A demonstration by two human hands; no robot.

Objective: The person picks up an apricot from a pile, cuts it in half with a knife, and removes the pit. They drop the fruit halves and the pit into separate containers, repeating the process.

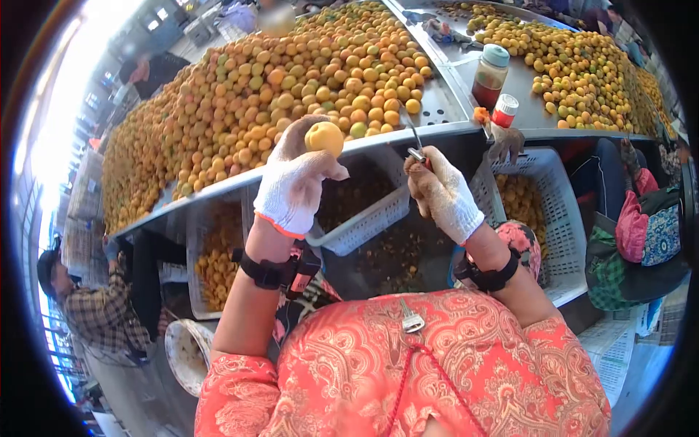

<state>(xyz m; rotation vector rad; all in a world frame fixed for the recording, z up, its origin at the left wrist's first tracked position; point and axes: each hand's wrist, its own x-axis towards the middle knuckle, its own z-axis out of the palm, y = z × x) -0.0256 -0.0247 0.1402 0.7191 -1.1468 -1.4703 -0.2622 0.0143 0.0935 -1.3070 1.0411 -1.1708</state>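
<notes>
My left hand, in a stained white knit glove, holds a yellow-orange fruit between its fingers, over the metal table's front edge. To its right my right hand, gloved alike, is closed round the handle of a small knife whose blade points up and away. Knife and fruit are apart. Beyond both hands lies a large heap of similar fruit on the sorting table. Below and between my hands sits a crate with dark contents that are hard to make out.
A crate of fruit stands left, another crate right. A jar, a white-capped bottle and a dark glove sit near the table edge. A bucket is lower left. People sit at both sides.
</notes>
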